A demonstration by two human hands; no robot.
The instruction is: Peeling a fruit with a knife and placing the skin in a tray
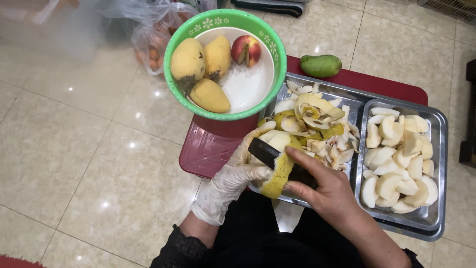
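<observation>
Gloved left hand [233,181] grips pear [272,144], right hand [317,186] clamps peeler [270,155] over peel-filled tray [347,94]

Red stool [208,154] on tiled floor [74,164] bears steel trays [439,149], green bowl [225,22]

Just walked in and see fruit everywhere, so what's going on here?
A person is peeling a pale fruit over a metal tray of peels. The gloved left hand holds the fruit; the bare right hand works a dark-handled knife, with a yellow peel strip hanging off. The tray alongside is full of peeled white pieces. A green bowl holds three yellow mangoes and a peach; a green mango lies on the red stool.
</observation>
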